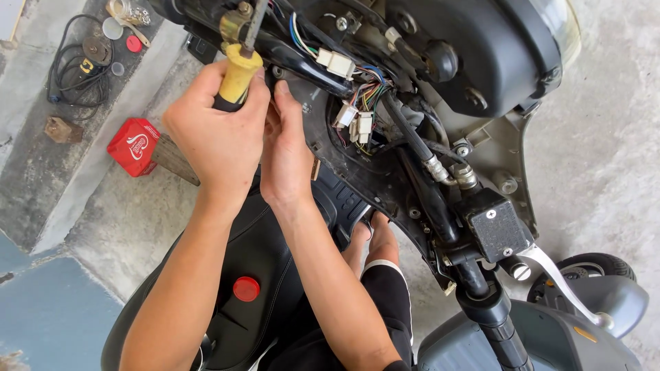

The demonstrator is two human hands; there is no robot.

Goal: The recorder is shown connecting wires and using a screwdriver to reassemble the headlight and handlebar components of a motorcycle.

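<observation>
Left hand (218,130) clenched around yellow-handled screwdriver (238,74), right hand (285,154) fingers pressed against scooter handlebar (309,65).

The concrete floor (605,137) is pale grey and rough, with a raised step (41,172) running along the left side and a blue painted patch (48,316) at the lower left. On the step lie a coil of black cable (69,69), a rusty metal block (62,129), a few round caps, one of them red (134,44), and a small glass jar (124,10). A red box (134,146) rests at the step's edge, touching a wooden wedge (175,159) beside it.
</observation>
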